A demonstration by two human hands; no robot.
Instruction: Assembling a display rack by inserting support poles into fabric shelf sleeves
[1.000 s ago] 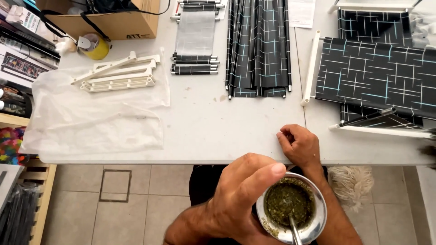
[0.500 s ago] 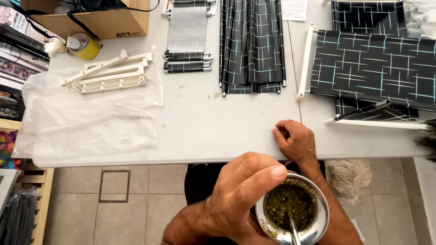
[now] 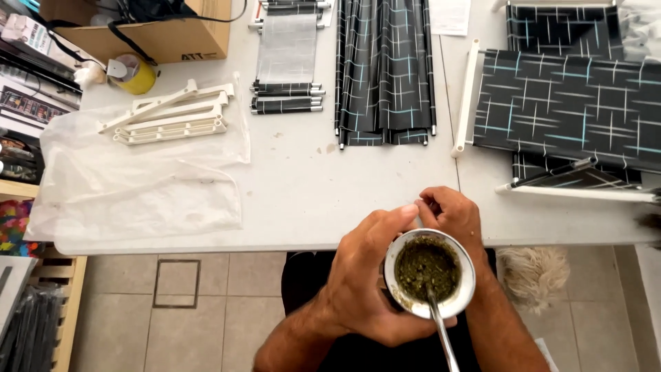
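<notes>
My left hand point(image 3: 358, 282) is wrapped around a round metal-rimmed cup point(image 3: 429, 273) full of green chopped herb, held low in front of my body. A metal straw point(image 3: 441, 331) rises out of the cup toward me. My right hand point(image 3: 451, 215) rests loosely curled on the near edge of the white table point(image 3: 310, 186), just behind the cup, with nothing visible in its fingers.
On the table lie black patterned fabric panels point(image 3: 385, 69), a framed patterned panel point(image 3: 571, 107), rolled strips point(image 3: 286, 103), white plastic frame pieces point(image 3: 169, 117) on a clear plastic sheet point(image 3: 138, 186), a yellow tape roll point(image 3: 134, 74) and a cardboard box point(image 3: 158, 31). A furry animal point(image 3: 533, 275) lies on the tiled floor.
The cup in my left hand has come up and closer to my right hand. The view has shifted slightly, so the table sits lower in the picture.
</notes>
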